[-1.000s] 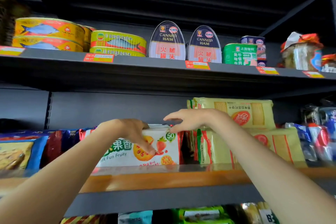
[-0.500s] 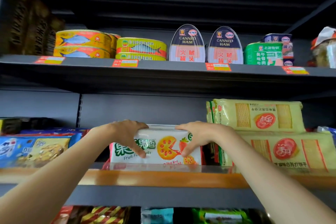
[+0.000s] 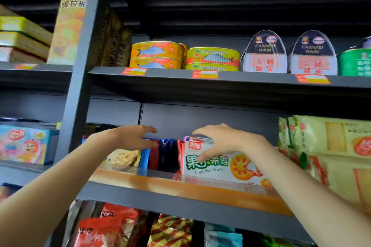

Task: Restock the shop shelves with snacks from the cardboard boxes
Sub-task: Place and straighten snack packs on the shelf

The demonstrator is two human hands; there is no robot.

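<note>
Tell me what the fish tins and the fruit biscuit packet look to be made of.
Fish tins: probably printed metal, glossy; their rims look rolled and they stack rigidly.
Fruit biscuit packet: likely thin plastic film, shiny; its top edge looks crimped and it reflects light.

Upper tier: we see stacked fish tins (image 3: pixel 157 54) | beside them two canned ham tins (image 3: pixel 264 54) | green can (image 3: pixel 356 62) at right edge | price tags (image 3: pixel 204 74) on front lip | grey upright post (image 3: pixel 84 78) at left.

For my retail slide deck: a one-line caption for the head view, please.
Right hand on a white Fruit Fun Fruity biscuit pack on the orange-edged shelf; left hand open beside.
</note>
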